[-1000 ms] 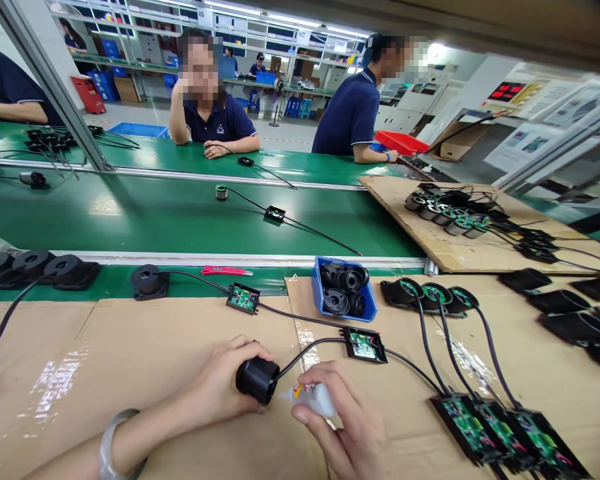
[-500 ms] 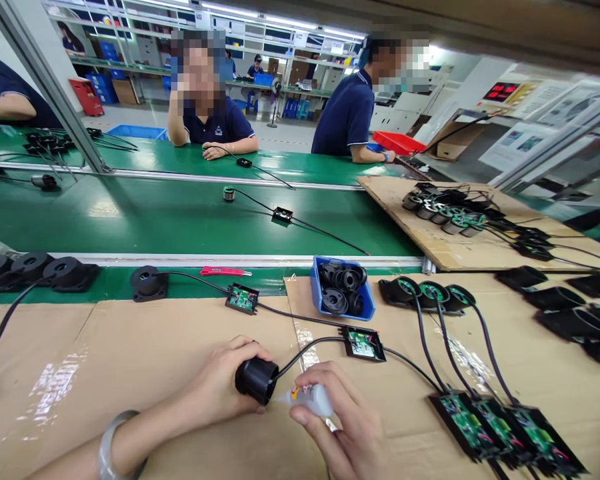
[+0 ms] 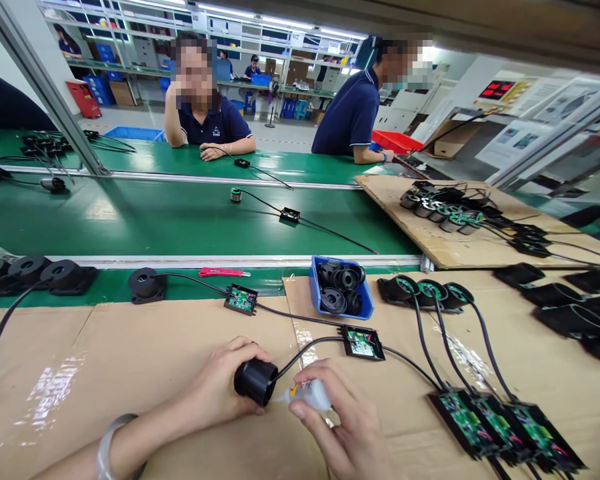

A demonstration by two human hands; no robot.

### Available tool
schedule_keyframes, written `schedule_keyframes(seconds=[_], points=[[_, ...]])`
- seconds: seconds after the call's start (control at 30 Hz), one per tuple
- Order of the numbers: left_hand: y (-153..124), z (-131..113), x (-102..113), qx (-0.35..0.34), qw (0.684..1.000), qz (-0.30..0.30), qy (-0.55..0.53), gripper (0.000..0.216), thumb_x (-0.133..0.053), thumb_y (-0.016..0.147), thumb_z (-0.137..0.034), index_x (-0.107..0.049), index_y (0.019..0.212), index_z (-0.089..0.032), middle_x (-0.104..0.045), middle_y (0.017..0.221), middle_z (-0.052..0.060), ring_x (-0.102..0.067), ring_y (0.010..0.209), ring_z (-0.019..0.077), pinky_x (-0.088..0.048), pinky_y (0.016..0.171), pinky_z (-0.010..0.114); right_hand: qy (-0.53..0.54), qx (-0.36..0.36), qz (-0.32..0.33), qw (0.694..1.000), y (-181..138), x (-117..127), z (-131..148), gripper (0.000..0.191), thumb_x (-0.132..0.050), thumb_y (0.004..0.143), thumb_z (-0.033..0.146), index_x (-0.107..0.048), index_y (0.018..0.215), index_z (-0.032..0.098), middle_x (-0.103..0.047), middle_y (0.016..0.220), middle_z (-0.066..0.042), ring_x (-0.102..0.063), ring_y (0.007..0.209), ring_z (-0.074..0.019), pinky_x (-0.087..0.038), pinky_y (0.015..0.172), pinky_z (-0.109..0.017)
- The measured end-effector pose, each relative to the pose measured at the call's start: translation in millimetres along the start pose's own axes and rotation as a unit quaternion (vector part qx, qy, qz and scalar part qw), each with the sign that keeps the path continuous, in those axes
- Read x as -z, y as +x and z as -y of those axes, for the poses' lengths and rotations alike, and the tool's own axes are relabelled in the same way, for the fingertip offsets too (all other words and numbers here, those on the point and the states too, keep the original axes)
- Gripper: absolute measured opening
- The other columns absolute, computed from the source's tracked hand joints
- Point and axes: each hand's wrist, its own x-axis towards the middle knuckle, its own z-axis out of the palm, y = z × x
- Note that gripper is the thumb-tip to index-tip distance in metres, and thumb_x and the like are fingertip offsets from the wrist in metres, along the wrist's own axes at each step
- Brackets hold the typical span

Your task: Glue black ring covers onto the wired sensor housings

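Clasping black housing (image 3: pixel 253 383) inside left grip (image 3: pixel 221 381) | right grip (image 3: pixel 349 419) pinching bottle (image 3: pixel 315 395), nozzle (image 3: pixel 287 397) near housing

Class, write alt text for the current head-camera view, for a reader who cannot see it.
A person's left hand grips a black cylindrical housing while the right hand aims a small bottle toward the end where a black cable meets it. The cable leads to a cased circuit board on cardboard. Beyond are a blue bin of black parts and co-workers.
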Motion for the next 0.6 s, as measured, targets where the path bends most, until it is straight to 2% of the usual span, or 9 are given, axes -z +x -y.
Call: schedule_keyframes(seconds=[0.07,0.13,0.23,0.3,0.37,0.43,0.53,0.6], points=[[0,-1,0,0.006,1.0,0.001,0.006,0.057,-0.086,0.055,-0.008,-0.069,0.105,-0.026,-0.066,0.106,0.0,-0.064,0.096,0.0228,-0.047,0.081,0.03,0.036,-0.031,-0.003,0.999,0,0,2,0.006,-0.059,0.097,0.023,-0.061,0.102,0.024,-0.063,0.087,-0.002,-0.065,0.075,-0.0152,-0.053,0.065,-0.022],[-1,-2,0,0.008,1.0,-0.005,0.008,0.059,-0.083,0.055,-0.008,-0.067,0.108,-0.026,-0.065,0.108,0.001,-0.063,0.099,0.0243,-0.047,0.084,0.032,0.092,-0.081,-0.033,0.992,-2,2,4,0.006,-0.06,0.096,0.027,-0.064,0.1,0.024,-0.062,0.084,-0.002,-0.064,0.066,-0.0144,-0.052,0.058,-0.022],[-1,-7,-2,0.006,0.999,-0.026,-0.043,0.057,-0.075,0.055,-0.004,-0.066,0.108,-0.024,-0.062,0.109,0.003,-0.06,0.103,0.025,-0.045,0.089,0.034,0.202,-0.154,-0.134,0.958,-7,6,4,0.011,-0.063,0.096,0.035,-0.067,0.101,0.026,-0.062,0.087,-0.002,-0.062,0.055,-0.0114,-0.052,0.052,-0.022],[-1,-11,-5,0.027,0.989,-0.016,-0.146,0.05,-0.075,0.056,-0.007,-0.063,0.103,-0.021,-0.061,0.102,0.002,-0.059,0.096,0.0222,-0.046,0.083,0.031,0.245,-0.161,-0.192,0.937,-9,9,4,0.016,-0.065,0.095,0.039,-0.069,0.102,0.025,-0.063,0.093,-0.005,-0.062,0.054,-0.0124,-0.054,0.052,-0.025],[0,-15,-9,0.067,0.959,0.018,-0.276,0.048,-0.08,0.057,-0.013,-0.059,0.1,-0.02,-0.06,0.09,-0.001,-0.057,0.083,0.0178,-0.045,0.071,0.027,0.229,-0.135,-0.215,0.94,-9,11,4,0.016,-0.065,0.095,0.038,-0.069,0.103,0.025,-0.062,0.096,-0.006,-0.064,0.057,-0.0147,-0.055,0.052,-0.027],[0,-19,-16,0.106,0.918,0.041,-0.381,0.057,-0.087,0.052,-0.016,-0.057,0.1,-0.019,-0.059,0.084,-0.003,-0.054,0.076,0.0146,-0.041,0.063,0.024,0.17,-0.082,-0.215,0.958,-6,11,5,0.015,-0.065,0.095,0.036,-0.069,0.104,0.024,-0.062,0.094,-0.007,-0.066,0.064,-0.0172,-0.055,0.052,-0.026],[0,-22,-26,0.132,0.869,0.043,-0.476,0.067,-0.093,0.042,-0.013,-0.056,0.098,-0.018,-0.063,0.086,-0.002,-0.055,0.079,0.0142,-0.042,0.066,0.023,0.066,0.015,-0.185,0.98,1,10,7,0.016,-0.064,0.096,0.034,-0.066,0.106,0.022,-0.064,0.087,-0.006,-0.065,0.077,-0.019,-0.056,0.06,-0.025],[-2,-22,-31,0.14,0.845,0.05,-0.514,0.07,-0.096,0.039,-0.012,-0.057,0.096,-0.018,-0.066,0.088,-0.001,-0.057,0.082,0.0149,-0.042,0.07,0.024,0.014,0.05,-0.165,0.985,4,12,9,0.016,-0.063,0.097,0.033,-0.063,0.108,0.021,-0.065,0.088,-0.006,-0.063,0.081,-0.0182,-0.056,0.067,-0.025]])
